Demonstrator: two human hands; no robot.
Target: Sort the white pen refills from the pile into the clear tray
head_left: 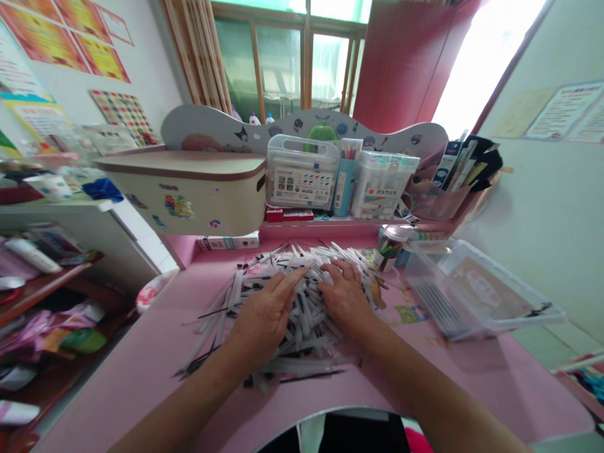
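Note:
A large heap of white pens with black tips point(302, 327) lies spread on the pink desk point(141, 365). My left hand point(264, 311) rests flat on the heap's left side, fingers stretched out toward the middle. My right hand point(346, 292) lies palm down on the heap's right side, fingers apart over the pens. Neither hand grips a pen that I can make out. Loose black refills point(306, 376) stick out at the heap's near edge.
A clear plastic tray point(472, 296) holding a few dark refills sits at the right. A small jar point(389, 245) stands behind the heap. Marker boxes point(302, 173) and a cream storage box point(189, 192) line the back. Cluttered shelves point(42, 296) stand at the left.

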